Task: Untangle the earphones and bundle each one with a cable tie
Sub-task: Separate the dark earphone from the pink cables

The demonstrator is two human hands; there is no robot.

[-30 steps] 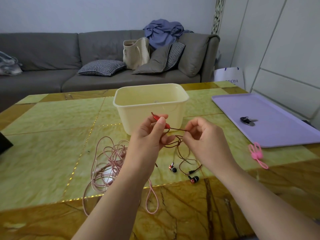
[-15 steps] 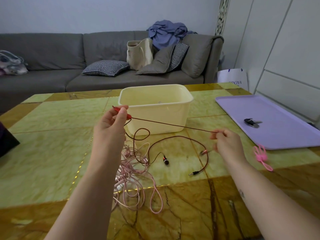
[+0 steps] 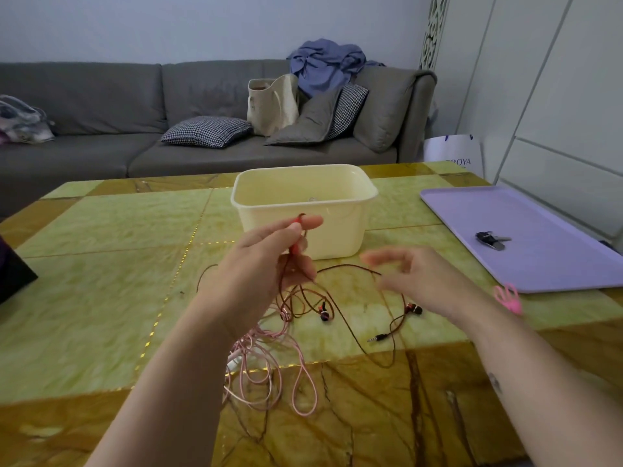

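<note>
My left hand (image 3: 266, 264) is raised in front of the tub and pinches the red remote piece of the dark red earphones (image 3: 340, 298) between thumb and finger. Their thin cable hangs from it to the table, where both earbuds and the jack plug (image 3: 379, 338) lie. My right hand (image 3: 408, 274) hovers to the right, blurred, fingers loosely spread; the cable runs close under it and I cannot tell whether it touches. A pink earphone cable (image 3: 266, 369) lies in a loose tangle below my left wrist. Pink cable ties (image 3: 509, 298) lie by the tray.
A cream plastic tub (image 3: 337, 237) stands at the table's middle. A lilac tray (image 3: 539, 251) at the right holds a small dark bundle (image 3: 490, 240). A dark object (image 3: 13, 274) sits at the left edge. A grey sofa lies beyond the green and amber table (image 3: 101, 298).
My hands, spread apart with the red cable taut half a second ago, have come back together. The right hand let the cable go slack, and it now droops onto the table.
</note>
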